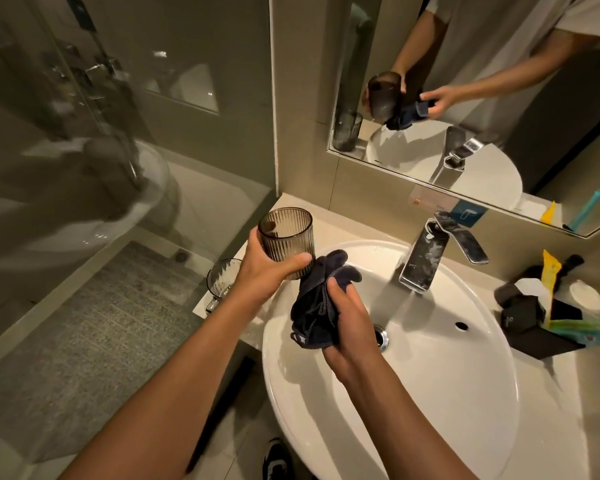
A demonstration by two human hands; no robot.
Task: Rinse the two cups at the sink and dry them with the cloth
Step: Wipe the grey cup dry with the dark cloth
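Two cups rinsed, I judge: left hand (267, 268) grips the ribbed cup (286, 237), right hand (352, 320) clutches the cloth (317, 303); glass mug (222, 278) waits undried.

Ribbed cup (286, 237): smoky translucent glass or plastic, which of the two unclear. Second cup (222, 280): clear, faceted. Cloth (317, 306): dark, soft, matt fabric. Sink (465, 393): glossy white ceramic. Tap (430, 254): polished metal, spotted. Floor (94, 323): rough speckled tile.
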